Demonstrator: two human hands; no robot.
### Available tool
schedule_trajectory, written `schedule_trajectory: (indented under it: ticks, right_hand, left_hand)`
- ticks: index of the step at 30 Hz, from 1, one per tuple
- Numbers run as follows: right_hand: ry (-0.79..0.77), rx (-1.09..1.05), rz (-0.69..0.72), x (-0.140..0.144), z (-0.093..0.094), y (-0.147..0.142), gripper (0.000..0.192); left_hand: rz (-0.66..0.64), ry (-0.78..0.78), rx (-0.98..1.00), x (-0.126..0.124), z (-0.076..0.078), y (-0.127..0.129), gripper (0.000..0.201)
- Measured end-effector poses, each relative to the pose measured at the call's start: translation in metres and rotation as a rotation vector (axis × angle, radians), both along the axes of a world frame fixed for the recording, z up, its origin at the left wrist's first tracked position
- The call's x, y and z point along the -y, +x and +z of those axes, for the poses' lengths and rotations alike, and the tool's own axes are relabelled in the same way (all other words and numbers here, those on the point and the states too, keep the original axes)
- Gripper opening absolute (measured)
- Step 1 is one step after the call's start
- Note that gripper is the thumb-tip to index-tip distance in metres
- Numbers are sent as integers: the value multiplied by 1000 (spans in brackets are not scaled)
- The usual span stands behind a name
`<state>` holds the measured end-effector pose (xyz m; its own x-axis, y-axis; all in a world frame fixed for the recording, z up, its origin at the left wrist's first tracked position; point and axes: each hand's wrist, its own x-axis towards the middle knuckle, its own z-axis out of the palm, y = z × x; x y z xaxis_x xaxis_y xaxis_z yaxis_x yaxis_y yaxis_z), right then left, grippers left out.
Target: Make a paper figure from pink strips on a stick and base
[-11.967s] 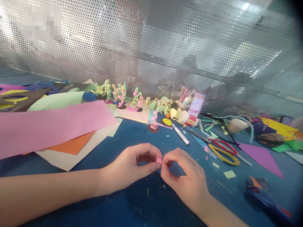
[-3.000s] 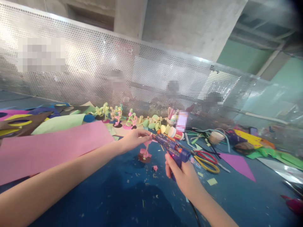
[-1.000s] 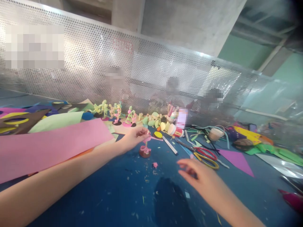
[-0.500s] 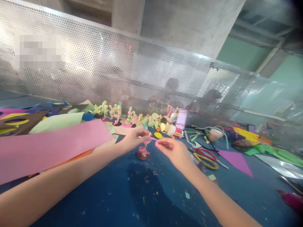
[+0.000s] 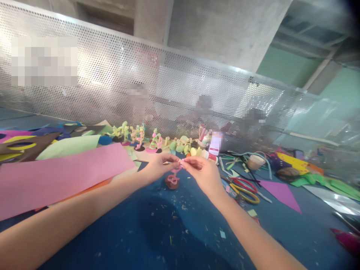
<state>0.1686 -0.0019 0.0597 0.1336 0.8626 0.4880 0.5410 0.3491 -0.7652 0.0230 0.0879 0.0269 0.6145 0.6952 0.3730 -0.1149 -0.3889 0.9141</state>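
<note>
Together, two hands pinch one pink paper spiral

no legible text, labels blurred, glue bottle unreadable

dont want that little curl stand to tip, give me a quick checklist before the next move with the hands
1. Left hand at the top of the pink paper curl: ok, fingertips pinch it.
2. Right hand meets the same top: ok, fingertips are closed on a small pink piece.
3. Dark round base flat on the blue table: ok.
4. Piece stuck to the curl: cannot tell, fingers hide the joint.
5. Scissors clear of the right wrist: ok, they lie beside it, apart.
6. Pink sheet clear of the base: ok.
</note>
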Motion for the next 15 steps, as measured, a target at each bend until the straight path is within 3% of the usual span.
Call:
schedule_trajectory:
  ticks: [10, 15]
  right_hand:
    - [32, -10, -6, -1, 3, -3, 21]
    - [44, -36, 25, -3, 0, -2, 19]
  left_hand:
    - [24, 23, 62, 3, 3, 1, 18]
    - [121, 236, -10, 5, 8, -1, 13]
